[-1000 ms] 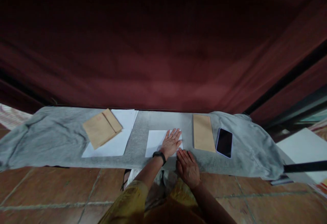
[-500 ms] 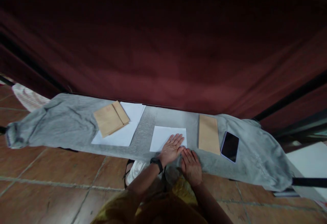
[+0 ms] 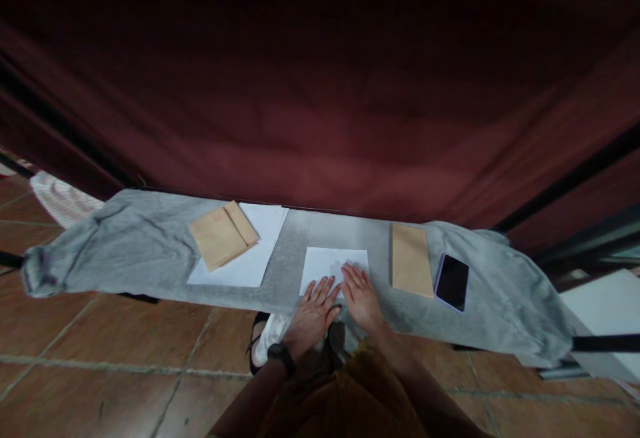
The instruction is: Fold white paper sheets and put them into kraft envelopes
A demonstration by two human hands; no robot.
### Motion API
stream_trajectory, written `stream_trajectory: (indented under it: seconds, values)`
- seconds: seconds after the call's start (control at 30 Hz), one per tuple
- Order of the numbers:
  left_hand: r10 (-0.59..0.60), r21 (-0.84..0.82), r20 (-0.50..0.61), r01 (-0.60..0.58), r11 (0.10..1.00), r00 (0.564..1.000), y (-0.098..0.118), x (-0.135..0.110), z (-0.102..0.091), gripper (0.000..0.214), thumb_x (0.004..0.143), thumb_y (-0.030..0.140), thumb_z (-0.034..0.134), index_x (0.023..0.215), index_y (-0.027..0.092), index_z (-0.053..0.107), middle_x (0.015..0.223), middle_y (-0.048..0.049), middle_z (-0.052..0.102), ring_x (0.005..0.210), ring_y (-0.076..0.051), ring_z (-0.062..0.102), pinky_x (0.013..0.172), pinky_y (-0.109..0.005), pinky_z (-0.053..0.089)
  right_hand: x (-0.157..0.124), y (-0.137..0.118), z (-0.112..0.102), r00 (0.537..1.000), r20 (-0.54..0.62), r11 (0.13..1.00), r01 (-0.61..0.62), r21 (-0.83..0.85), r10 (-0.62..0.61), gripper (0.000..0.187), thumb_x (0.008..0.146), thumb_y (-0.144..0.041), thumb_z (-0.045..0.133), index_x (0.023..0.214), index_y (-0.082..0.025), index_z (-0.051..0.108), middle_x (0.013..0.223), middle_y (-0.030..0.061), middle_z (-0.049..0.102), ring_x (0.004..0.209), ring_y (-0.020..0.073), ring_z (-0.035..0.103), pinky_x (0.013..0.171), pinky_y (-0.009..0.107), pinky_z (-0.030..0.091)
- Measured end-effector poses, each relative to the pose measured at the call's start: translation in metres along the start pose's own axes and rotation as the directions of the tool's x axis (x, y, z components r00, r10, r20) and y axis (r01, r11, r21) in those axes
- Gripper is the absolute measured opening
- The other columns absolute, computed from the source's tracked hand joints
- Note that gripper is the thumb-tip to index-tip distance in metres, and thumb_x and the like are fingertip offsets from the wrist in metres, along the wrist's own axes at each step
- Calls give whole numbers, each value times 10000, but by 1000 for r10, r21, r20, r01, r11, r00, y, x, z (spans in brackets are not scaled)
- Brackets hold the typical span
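A white sheet of paper (image 3: 324,260), seemingly folded, lies flat on the grey cloth in front of me. My left hand (image 3: 315,313), with a dark band on its wrist, rests palm down across the near left edge of the paper, fingers spread. On the paper's near right part lies my right hand (image 3: 361,298), also palm down with its fingers stretched out. Neither hand grips anything. The palms hide the paper's near edge. Right of the paper is a brown envelope (image 3: 411,261), apart from both hands.
Several brown envelopes (image 3: 220,237) lie on larger white sheets (image 3: 267,241) to the left. A phone (image 3: 453,283) with a light purple edge is at the right. Grey cloth (image 3: 135,245) covers the narrow surface; a dark red fabric wall (image 3: 320,138) rises behind it.
My left hand has slid left and back toward me, to the near left edge of the paper. My right hand has moved forward onto the paper. The view has shifted slightly.
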State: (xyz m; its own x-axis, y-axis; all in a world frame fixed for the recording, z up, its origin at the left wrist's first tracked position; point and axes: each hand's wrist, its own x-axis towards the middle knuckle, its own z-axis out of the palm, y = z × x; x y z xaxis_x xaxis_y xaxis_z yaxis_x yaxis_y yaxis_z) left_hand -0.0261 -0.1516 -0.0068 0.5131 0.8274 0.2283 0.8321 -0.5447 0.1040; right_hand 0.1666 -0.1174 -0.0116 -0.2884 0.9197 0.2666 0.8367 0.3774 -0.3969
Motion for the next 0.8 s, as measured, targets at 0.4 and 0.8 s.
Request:
stream_trajectory:
  seconds: [0.4, 0.8]
  values:
    - [-90, -50, -24, 89, 995, 996, -4, -2, 12, 585, 1057, 402, 379, 1593, 170, 337, 1616, -129, 434, 1515, -244, 381, 1249, -509, 311, 52, 11, 19, 997, 32, 984, -62, -166, 68, 527, 1085, -348, 324, 1551, -135, 449, 1617, 141, 418, 1526, 245, 355, 1246, 496, 265]
    - [-733, -656, -6, 551, 516, 680, -32, 11, 1, 419, 908, 326, 511, 1272, 156, 628, 1363, -203, 653, 1333, -329, 574, 1150, -524, 414, -6, 15, 16, 975, -216, 974, -99, -202, 54, 518, 1065, -321, 387, 1529, -111, 475, 1578, 176, 476, 1465, 304, 438, 1228, 554, 269]
